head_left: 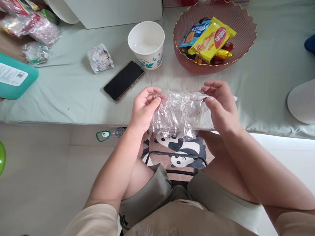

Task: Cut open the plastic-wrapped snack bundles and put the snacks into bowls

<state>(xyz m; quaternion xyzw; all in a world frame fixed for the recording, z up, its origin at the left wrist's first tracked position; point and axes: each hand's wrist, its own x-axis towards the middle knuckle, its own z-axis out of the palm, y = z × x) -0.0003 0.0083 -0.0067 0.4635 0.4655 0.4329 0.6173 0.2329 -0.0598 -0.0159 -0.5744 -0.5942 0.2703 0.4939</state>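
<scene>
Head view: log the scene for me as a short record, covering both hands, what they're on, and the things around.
left hand: pinching the left side of the clear plastic
right hand: at its far right corner; how firmly is unclear
clear plastic: crumpled, see-through, between the hands
phone: screen up, dark
paper cup: upright, white with teal leaves
bowl: ribbed, gold-rimmed, holding wrapped snacks

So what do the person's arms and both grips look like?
Short, beige sleeves leave the forearms bare. The left grip and right grip are human hands with no gloves, and I can't see a watch or bracelet.
</scene>
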